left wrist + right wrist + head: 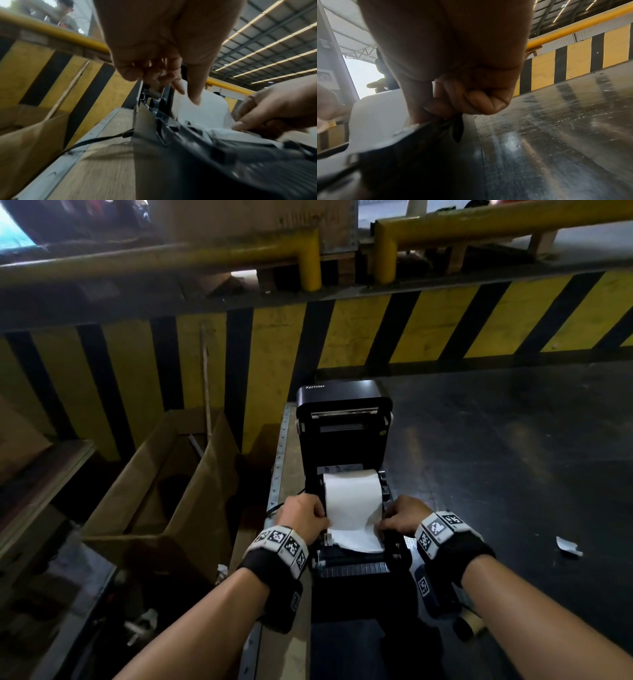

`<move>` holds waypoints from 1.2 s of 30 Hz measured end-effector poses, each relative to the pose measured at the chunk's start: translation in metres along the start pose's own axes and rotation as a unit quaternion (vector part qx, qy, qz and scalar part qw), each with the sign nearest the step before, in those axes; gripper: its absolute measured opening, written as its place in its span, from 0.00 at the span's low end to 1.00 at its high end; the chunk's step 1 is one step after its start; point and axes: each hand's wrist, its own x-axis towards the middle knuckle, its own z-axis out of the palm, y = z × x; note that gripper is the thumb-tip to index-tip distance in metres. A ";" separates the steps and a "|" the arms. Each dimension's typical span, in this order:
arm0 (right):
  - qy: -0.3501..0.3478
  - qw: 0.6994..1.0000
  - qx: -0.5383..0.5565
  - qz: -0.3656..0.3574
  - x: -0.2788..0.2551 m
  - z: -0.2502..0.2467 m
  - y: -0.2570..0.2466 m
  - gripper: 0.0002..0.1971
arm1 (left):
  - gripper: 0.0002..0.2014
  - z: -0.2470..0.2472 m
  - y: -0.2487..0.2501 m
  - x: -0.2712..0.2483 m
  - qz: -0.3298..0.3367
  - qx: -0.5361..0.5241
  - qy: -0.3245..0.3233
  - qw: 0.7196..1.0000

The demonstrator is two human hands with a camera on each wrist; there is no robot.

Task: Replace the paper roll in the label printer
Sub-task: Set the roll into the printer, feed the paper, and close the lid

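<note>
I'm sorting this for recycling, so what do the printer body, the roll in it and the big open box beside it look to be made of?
The label printer: black moulded plastic by the look, smooth with a soft sheen on the raised lid. The paper roll: matte white paper, its loose end creasing softly where both hands hold it. The open box: plain brown cardboard, dull, with folded flaps. Whether the paper is coated cannot be told.
</note>
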 end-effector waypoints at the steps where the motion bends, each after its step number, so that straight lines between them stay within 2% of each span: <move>1: 0.005 1.000 0.000 0.002 0.000 0.000 0.000 0.14 | 0.08 0.001 -0.001 -0.006 0.040 0.014 0.008 0.999; 4: 0.007 1.000 0.002 0.005 -0.001 0.001 -0.001 0.15 | 0.16 0.009 0.000 -0.018 0.136 0.070 -0.045 0.987; 9: 0.025 1.000 -0.002 0.015 -0.006 0.003 -0.001 0.15 | 0.14 0.017 -0.006 -0.019 0.167 0.105 -0.065 0.978; 12: 0.052 0.999 -0.014 0.008 -0.008 0.006 0.000 0.19 | 0.12 0.015 -0.005 -0.017 0.199 0.117 -0.067 0.971; 14: 0.083 0.996 -0.029 -0.007 -0.006 0.007 0.004 0.25 | 0.12 0.017 -0.002 -0.016 0.222 0.121 -0.074 0.965; 16: 0.127 0.990 -0.043 -0.036 -0.018 0.002 0.003 0.23 | 0.12 0.019 -0.001 -0.015 0.240 0.123 -0.083 0.959; 18: 0.132 0.986 -0.050 -0.095 -0.033 -0.001 0.000 0.17 | 0.12 0.020 0.000 -0.016 0.247 0.124 -0.089 0.957; 21: 0.029 0.980 -0.102 -0.167 -0.051 0.006 -0.001 0.16 | 0.12 0.016 -0.004 -0.014 0.242 0.119 -0.098 0.958; 23: 0.003 0.974 -0.139 -0.177 -0.055 0.013 0.003 0.17 | 0.12 0.013 -0.006 -0.014 0.241 0.109 -0.095 0.960; 29: 0.043 0.964 -0.150 -0.214 -0.062 0.024 0.007 0.11 | 0.13 0.014 -0.008 -0.025 0.229 0.084 -0.102 0.964; 32: 0.061 0.960 -0.141 -0.234 -0.070 0.027 0.007 0.12 | 0.13 0.016 -0.009 -0.035 0.224 0.069 -0.078 0.969; 36: 0.053 0.956 -0.146 -0.249 -0.080 0.030 0.008 0.13 | 0.17 0.021 -0.005 -0.052 0.237 0.087 -0.038 0.967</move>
